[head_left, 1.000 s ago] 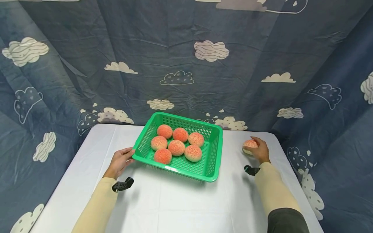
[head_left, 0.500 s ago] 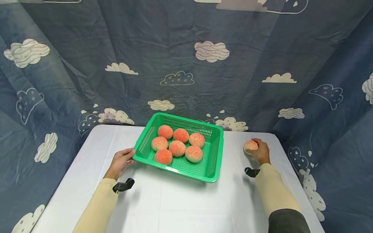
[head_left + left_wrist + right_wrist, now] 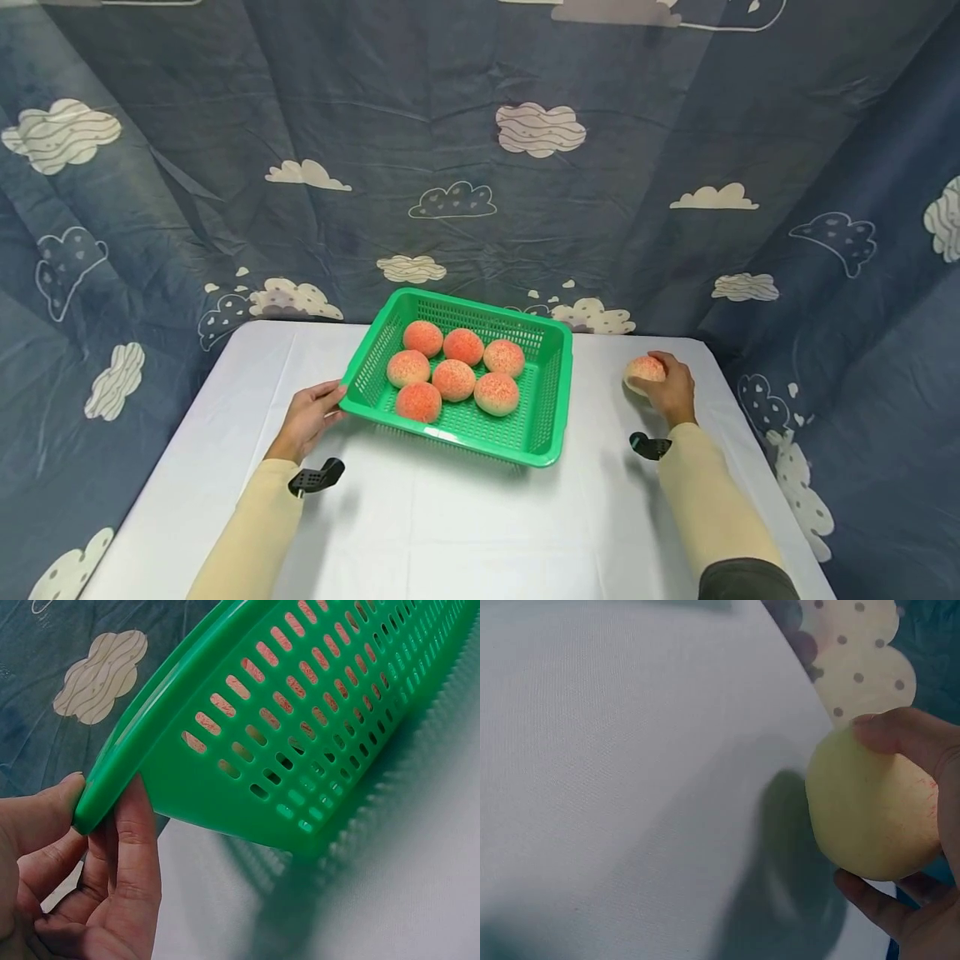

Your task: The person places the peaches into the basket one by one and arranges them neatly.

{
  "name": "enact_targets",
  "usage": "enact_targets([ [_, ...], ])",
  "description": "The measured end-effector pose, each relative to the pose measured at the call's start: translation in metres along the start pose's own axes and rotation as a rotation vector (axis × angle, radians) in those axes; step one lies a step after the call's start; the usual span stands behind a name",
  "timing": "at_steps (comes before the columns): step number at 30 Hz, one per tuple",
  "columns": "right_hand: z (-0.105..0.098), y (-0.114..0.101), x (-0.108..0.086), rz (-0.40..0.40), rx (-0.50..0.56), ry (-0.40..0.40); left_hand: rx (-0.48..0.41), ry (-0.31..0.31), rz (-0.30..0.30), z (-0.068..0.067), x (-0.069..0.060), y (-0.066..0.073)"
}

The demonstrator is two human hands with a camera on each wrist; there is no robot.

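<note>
A green perforated plastic basket (image 3: 551,417) stands at an angle near the back of the table, with several red-and-yellow peaches (image 3: 453,381) grouped in its left and middle part. My left hand (image 3: 309,418) pinches the basket's near left corner. In the left wrist view the thumb (image 3: 52,810) lies over the rim and the fingers (image 3: 135,862) are underneath. Off to the right of the basket, my right hand (image 3: 673,392) grips a single peach (image 3: 870,810), thumb on one side and fingers on the other. Whether this peach touches the table I cannot tell.
A white cloth covers the table (image 3: 465,533). Behind it and along both sides hangs a dark blue curtain (image 3: 465,108) with a cloud print. Each wrist carries a small black camera mount, one on the left (image 3: 317,477) and one on the right (image 3: 649,446).
</note>
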State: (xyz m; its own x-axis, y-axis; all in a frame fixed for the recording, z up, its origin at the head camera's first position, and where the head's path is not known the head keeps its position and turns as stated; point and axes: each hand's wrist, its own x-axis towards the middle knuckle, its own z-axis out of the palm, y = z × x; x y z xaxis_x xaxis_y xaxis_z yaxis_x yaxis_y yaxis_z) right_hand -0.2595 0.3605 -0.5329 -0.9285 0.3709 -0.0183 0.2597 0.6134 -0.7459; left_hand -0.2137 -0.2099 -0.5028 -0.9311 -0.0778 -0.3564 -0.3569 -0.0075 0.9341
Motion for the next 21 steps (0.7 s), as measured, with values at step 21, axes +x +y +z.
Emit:
enact_targets([
  [21, -0.009, -0.049, -0.040, -0.143, 0.037, 0.063, -0.020, 0.006, -0.004, 0.002, -0.001, 0.002],
])
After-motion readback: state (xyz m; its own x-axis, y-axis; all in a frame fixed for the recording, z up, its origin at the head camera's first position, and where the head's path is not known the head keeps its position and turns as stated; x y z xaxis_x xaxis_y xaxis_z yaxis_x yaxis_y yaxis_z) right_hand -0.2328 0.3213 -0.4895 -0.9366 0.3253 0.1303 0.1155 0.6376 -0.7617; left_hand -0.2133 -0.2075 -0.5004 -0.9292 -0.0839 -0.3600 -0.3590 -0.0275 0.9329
